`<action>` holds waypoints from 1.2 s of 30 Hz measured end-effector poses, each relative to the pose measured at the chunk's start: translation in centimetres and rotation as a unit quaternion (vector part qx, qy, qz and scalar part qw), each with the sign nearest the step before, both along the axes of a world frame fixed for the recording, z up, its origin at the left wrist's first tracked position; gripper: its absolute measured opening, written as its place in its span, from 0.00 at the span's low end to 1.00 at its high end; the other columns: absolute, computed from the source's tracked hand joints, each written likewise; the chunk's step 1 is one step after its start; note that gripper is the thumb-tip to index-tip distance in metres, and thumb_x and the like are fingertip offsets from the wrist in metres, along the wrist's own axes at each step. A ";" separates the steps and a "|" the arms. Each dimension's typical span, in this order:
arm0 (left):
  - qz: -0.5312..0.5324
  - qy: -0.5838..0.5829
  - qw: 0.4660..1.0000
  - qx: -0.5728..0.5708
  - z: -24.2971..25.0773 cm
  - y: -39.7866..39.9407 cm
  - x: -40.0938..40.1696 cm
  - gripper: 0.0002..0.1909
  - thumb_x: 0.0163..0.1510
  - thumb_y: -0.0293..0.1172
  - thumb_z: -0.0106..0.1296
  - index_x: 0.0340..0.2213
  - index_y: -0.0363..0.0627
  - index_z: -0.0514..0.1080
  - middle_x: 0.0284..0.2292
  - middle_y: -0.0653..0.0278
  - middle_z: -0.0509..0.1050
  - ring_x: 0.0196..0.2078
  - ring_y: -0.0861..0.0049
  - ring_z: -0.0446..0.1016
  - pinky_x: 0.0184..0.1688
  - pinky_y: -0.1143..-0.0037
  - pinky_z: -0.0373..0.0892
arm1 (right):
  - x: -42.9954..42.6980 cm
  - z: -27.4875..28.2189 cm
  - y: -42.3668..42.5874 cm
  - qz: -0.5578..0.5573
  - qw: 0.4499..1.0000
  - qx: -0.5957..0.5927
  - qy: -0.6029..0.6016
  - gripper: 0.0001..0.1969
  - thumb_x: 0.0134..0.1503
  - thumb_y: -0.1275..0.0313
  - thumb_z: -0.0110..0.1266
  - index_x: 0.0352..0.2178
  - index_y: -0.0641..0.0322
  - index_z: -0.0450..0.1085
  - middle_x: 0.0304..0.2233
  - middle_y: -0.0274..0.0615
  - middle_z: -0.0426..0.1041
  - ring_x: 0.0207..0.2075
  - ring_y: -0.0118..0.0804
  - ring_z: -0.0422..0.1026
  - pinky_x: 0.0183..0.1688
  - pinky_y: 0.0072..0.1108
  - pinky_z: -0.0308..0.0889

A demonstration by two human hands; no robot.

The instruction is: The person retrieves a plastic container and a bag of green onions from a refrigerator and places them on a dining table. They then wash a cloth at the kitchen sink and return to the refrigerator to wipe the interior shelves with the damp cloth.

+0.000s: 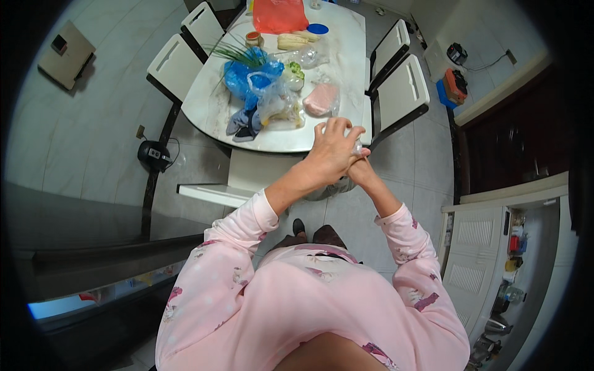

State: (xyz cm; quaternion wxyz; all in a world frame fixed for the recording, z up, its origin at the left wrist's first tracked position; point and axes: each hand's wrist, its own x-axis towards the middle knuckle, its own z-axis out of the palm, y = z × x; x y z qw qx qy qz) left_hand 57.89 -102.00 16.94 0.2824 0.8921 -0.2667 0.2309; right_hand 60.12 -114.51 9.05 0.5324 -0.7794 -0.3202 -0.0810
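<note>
My left hand [335,147], back upward and fingers bent, lies over my right hand [363,168] at the table's near right edge. A bit of clear plastic [357,147] shows between them; what it wraps is hidden. Just beyond the hands lies pink meat in a clear bag [321,99]. To its left are a green vegetable in clear plastic [294,75], a clear plastic bag with yellowish contents [279,109] and a blue plastic bag [241,79] with long green stalks [243,54]. A grey-blue and black cloth item [245,124] lies at the near left.
On the white table [204,99] farther back are a red plastic bag [280,16], corn ears [294,41], a jar [254,39] and a blue lid [318,28]. White chairs [403,98] flank it, another chair [218,194] stands at the near end. An open fridge [519,269] is at right.
</note>
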 end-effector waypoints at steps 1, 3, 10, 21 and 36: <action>0.003 -0.002 1.000 -0.002 0.0 0.2 1.5 0.22 0.48 0.40 0.48 0.42 0.39 0.62 0.33 0.49 0.66 0.40 0.59 0.63 0.43 0.66 0.58 | 2.0 -0.3 -0.7 0.003 1.000 -0.002 -0.002 0.12 0.45 0.69 0.51 0.31 0.66 0.64 0.23 0.34 0.68 0.26 0.28 0.66 0.29 0.21 0.63; -0.017 0.142 0.988 -0.062 -0.1 1.7 4.6 0.28 0.48 0.41 0.49 0.48 0.40 0.58 0.38 0.46 0.66 0.42 0.58 0.63 0.44 0.66 0.58 | 6.5 -0.7 -1.8 0.088 0.962 0.045 0.256 0.14 0.50 0.61 0.48 0.28 0.64 0.65 0.17 0.29 0.63 0.18 0.23 0.61 0.20 0.16 0.56; 0.041 0.115 0.986 -0.110 -2.6 4.1 11.7 0.11 0.42 0.29 0.54 0.30 0.38 0.72 0.26 0.55 0.73 0.28 0.63 0.72 0.32 0.73 0.66 | 14.4 4.1 -1.1 0.055 0.859 0.105 0.499 0.21 0.56 0.52 0.40 0.29 0.62 0.66 0.13 0.28 0.56 0.14 0.20 0.51 0.16 0.15 0.45; 0.108 0.101 0.954 -0.260 -3.7 2.3 24.7 0.17 0.48 0.33 0.50 0.40 0.41 0.64 0.35 0.60 0.70 0.40 0.72 0.68 0.42 0.73 0.62 | 30.7 4.1 -1.5 0.232 0.902 0.028 0.364 0.09 0.43 0.73 0.58 0.27 0.69 0.73 0.20 0.37 0.71 0.20 0.23 0.66 0.23 0.14 0.61; 0.063 0.204 0.876 -0.433 -13.8 1.7 40.3 0.14 0.42 0.20 0.44 0.33 0.40 0.71 0.29 0.54 0.74 0.32 0.68 0.74 0.38 0.74 0.67 | 42.3 -2.5 1.1 0.033 0.944 -0.169 -0.281 0.09 0.40 0.84 0.48 0.26 0.62 0.61 0.24 0.44 0.63 0.24 0.48 0.66 0.24 0.31 0.62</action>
